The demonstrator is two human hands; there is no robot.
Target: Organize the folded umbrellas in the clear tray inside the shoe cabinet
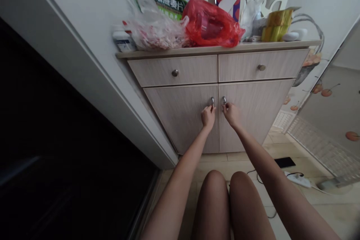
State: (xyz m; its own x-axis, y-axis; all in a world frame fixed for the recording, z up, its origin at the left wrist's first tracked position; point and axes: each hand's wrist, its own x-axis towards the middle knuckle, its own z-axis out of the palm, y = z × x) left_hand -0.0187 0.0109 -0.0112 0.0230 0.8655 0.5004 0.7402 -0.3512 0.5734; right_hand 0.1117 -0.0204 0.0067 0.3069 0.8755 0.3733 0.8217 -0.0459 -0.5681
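A low wooden cabinet with two drawers and two doors stands in front of me. My left hand [208,115] is closed on the metal handle [212,100] of the left door [182,116]. On the right door [253,112], my right hand [231,114] pinches the matching handle [224,99]. Both doors sit closed, with a thin seam between them. The lower ends of the handles are covered by my fingers. Above, the left drawer [152,71] and right drawer [284,63] are shut, each with a round knob.
On the cabinet top [202,50] lie a red plastic bag [225,32], a clear bag [160,33], a white bottle [123,41] and yellow tape rolls [277,26]. A phone [285,162] and a power strip [298,179] with cords lie on the floor at right. A dark doorway is at left.
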